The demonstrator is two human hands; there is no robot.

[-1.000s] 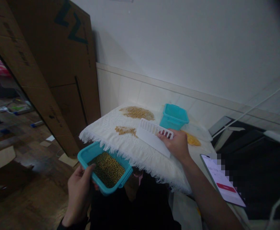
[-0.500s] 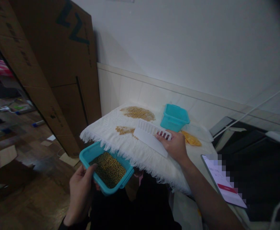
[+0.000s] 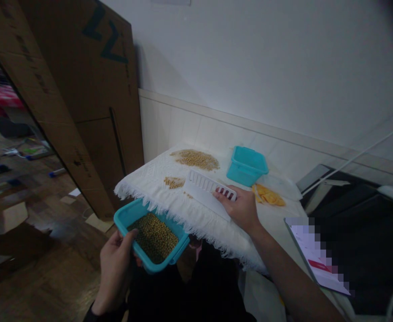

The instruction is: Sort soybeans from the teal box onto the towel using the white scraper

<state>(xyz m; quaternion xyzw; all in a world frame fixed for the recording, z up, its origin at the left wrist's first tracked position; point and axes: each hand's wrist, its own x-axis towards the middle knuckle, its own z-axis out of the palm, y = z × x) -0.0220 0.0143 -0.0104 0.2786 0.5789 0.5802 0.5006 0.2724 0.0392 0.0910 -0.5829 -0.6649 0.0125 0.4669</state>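
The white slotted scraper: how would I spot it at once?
Find the fringed white cloth below the wall. Over it, the person's right hand grips the scraper by one end. Unlike the turquoise tubs and bean piles, it is white, with a row of slots along one edge.

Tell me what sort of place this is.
Probably an indoor workroom or storage corner, though a home is possible: a tall cardboard box stands near a fringed white cloth bearing loose beans, and the wood-look floor is cluttered.
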